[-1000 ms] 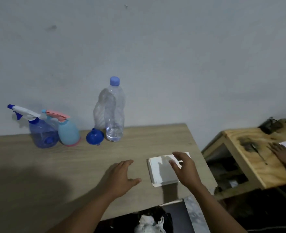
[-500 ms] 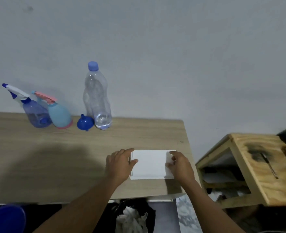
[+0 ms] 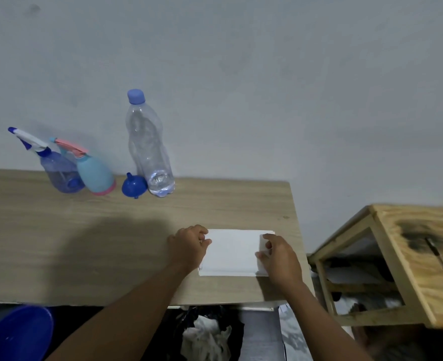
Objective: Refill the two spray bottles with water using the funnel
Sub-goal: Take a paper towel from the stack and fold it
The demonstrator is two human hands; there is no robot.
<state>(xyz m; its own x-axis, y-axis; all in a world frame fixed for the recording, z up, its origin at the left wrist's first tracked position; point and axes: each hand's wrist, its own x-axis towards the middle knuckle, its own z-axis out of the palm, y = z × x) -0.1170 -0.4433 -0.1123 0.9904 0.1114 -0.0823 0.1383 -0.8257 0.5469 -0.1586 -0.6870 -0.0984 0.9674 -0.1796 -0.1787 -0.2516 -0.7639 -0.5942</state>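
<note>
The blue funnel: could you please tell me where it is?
In the head view the funnel sits back left on the table, between the light blue spray bottle and the water bottle.

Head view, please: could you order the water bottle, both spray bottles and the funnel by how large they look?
1. water bottle, clearly largest.
2. light blue spray bottle and translucent blue spray bottle: they look alike and one partly hides the other, so unranked.
3. funnel, smallest.

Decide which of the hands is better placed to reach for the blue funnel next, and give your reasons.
Left. The left hand and right hand both hold the white pad, but the funnel sits back-left, nearer the left hand; the right would likely have to cross over.
</note>
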